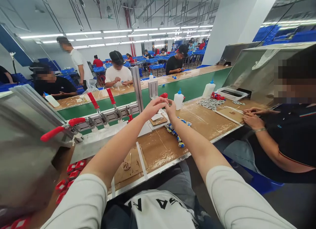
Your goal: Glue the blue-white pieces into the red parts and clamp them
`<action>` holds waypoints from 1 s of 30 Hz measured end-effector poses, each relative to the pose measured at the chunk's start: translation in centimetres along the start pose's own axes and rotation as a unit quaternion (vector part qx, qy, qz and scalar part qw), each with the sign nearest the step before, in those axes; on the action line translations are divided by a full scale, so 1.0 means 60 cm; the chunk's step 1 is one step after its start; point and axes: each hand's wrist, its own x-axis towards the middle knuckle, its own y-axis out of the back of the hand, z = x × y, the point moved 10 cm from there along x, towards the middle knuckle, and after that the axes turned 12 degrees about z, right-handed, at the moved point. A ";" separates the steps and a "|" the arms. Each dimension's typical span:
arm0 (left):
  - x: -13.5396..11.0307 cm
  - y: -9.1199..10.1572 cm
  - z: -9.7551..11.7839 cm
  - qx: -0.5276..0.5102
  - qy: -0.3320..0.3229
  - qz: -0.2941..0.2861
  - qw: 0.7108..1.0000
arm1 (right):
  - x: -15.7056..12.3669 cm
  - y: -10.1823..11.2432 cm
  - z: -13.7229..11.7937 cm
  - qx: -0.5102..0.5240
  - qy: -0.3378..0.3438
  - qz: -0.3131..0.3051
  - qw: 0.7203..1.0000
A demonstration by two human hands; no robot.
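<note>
Holding bare left hand and right hand curled close together, with white, blue-capped plastic bottle just to their right; cannot tell whether gripping anything.

The brown-topped workbench carries two blue-capped squeeze bottles, a cluster of small blue-and-white pieces and a red-handled toggle-clamp fixture. Red pieces lie leftward; flat grey pieces are heaped rightward.
</note>
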 end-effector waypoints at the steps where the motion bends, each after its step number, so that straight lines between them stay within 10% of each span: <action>1: 0.009 0.007 0.005 -0.008 -0.008 0.007 1.000 | -0.003 0.006 -0.019 0.016 0.015 0.016 1.000; 8: 0.026 0.083 0.046 -0.033 -0.058 0.073 0.995 | 0.016 -0.040 -0.166 0.099 0.111 -0.021 0.989; 16: -0.251 0.226 0.194 0.321 -0.021 0.020 0.946 | 0.030 -0.017 -0.182 0.113 0.092 0.044 0.988; 19: -0.369 0.330 0.167 0.561 0.114 0.039 0.819 | -0.060 -0.010 -0.206 0.170 0.111 -0.011 0.979; 23: -0.546 0.410 0.067 0.685 0.324 -0.030 0.652 | -0.292 -0.086 -0.255 0.075 0.153 -0.349 0.921; 26: -0.634 0.402 0.011 0.686 0.363 -0.084 0.625 | -0.456 -0.122 -0.256 -0.026 0.180 -0.527 0.830; 30: -0.677 0.388 -0.014 0.700 0.322 -0.108 0.628 | -0.547 -0.143 -0.250 -0.068 0.183 -0.593 0.781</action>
